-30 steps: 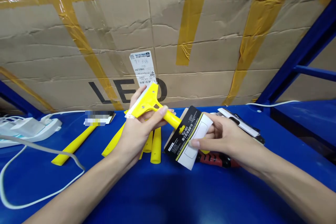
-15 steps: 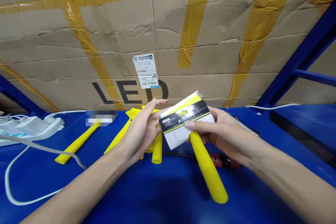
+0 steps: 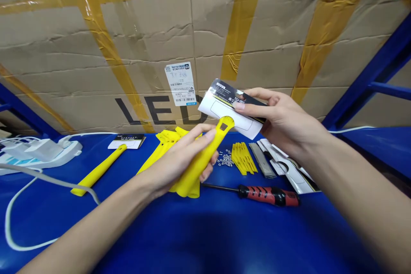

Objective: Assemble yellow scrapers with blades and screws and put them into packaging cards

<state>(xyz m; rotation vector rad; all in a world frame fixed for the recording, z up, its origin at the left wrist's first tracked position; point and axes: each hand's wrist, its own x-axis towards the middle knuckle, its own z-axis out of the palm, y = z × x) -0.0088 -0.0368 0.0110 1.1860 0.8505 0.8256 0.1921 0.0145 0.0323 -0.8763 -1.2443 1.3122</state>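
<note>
A yellow plastic handle runs slantwise through the fist of my left hand, its end with a square hole pointing up and away. That end meets the lower edge of a folded black-and-white packaging card, by a rounded cut-out. Whether it passes inside the fold I cannot tell. My right hand pinches the card at its right side, thumb in front and fingers behind. Beneath my left hand lies a pile of similar yellow handles, partly covered by it.
A red-and-black screwdriver, small metal pieces, yellow plastic pieces, grey metal strips and more cards lie rightward. Leftward are a carded handle, a power strip and cables. A taped cardboard box stands behind.
My left hand has gone from open to gripping the yellow handle. The handle now points upward into the card's lower edge, and my right hand with the card has moved up and right.
</note>
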